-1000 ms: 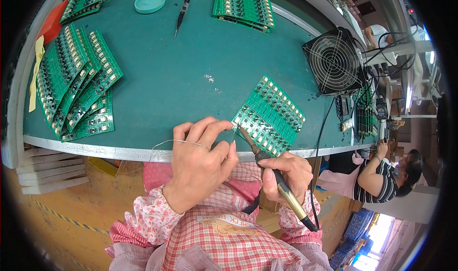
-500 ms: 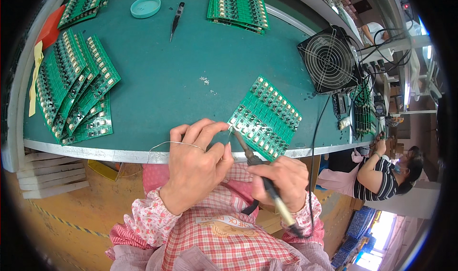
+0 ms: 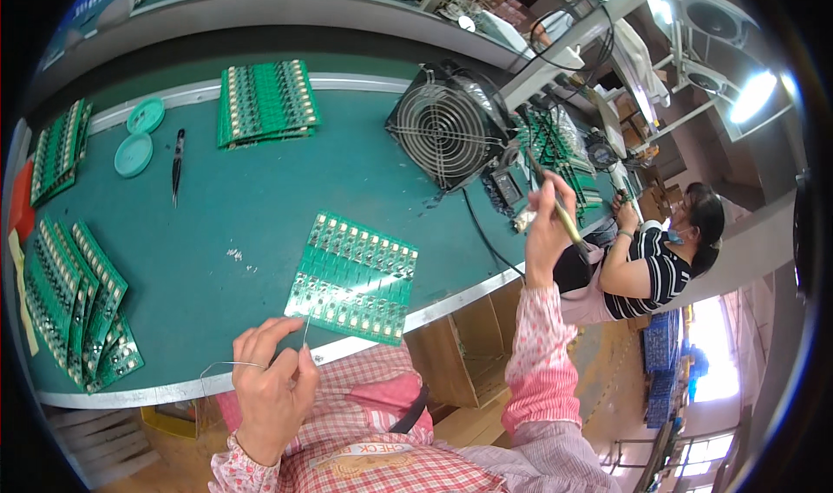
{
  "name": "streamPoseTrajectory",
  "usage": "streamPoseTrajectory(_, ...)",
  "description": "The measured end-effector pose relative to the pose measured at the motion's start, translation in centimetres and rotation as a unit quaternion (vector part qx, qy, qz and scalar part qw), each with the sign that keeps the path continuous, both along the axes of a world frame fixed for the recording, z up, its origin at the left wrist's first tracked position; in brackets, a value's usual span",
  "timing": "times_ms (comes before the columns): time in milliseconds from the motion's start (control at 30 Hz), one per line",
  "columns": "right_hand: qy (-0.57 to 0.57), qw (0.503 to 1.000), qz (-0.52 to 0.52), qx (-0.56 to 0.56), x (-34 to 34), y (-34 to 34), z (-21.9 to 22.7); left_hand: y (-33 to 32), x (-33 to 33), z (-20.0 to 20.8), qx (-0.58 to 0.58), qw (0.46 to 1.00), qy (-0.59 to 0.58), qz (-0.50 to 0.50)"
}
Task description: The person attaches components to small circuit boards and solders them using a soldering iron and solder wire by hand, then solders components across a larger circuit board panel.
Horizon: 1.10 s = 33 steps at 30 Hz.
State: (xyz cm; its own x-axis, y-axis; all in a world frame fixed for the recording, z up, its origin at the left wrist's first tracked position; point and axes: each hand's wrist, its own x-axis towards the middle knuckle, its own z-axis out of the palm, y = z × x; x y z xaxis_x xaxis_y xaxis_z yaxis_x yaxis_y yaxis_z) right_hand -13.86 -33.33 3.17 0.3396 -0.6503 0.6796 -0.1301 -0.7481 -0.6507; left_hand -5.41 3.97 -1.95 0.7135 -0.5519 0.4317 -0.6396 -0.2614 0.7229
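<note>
Near the front edge of the green bench, a green circuit board panel (image 3: 354, 276) lies flat, with rows of pale and dark parts. My left hand (image 3: 273, 385) is at the panel's near left corner, its fingers closed on a thin solder wire (image 3: 306, 330). The wire loops back across that hand and trails off to the left. My right hand (image 3: 548, 237) is raised well to the right of the panel, wrapped round the handle of a soldering iron (image 3: 568, 222). The iron's tip points up and away, near the equipment beside the fan.
A black fan (image 3: 438, 133) with a wire grille stands at the back right. Circuit board stacks lie at left (image 3: 74, 293) and back (image 3: 269, 103). Tweezers (image 3: 177, 168) rest beside a round turquoise dish (image 3: 134, 155). A co-worker (image 3: 642, 263) sits to the right.
My right hand has lifted the soldering iron off the panel and carried it right, past the fan. My left hand keeps the wire by the panel corner. The view has swung rightward.
</note>
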Motion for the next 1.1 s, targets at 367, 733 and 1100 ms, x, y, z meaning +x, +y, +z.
streamPoseTrajectory(367, -0.003, 1.000, 0.005, 0.011, -2.2, 2.9, 0.5, -0.7, 1.3, 0.2, 0.022, 0.999, -0.022, 0.027)
streamPoseTrajectory(733, 0.086, 0.891, 0.341, 0.286, 2.5, 16.8, -1.3, -0.1, 1.4, -0.1, 0.030, 0.999, 0.002, 0.029)
streamPoseTrajectory(1100, 0.115, 0.873, 0.346, 0.324, 4.5, 16.7, -1.4, -0.1, 1.6, -0.1, 0.021, 0.999, 0.008, 0.023)
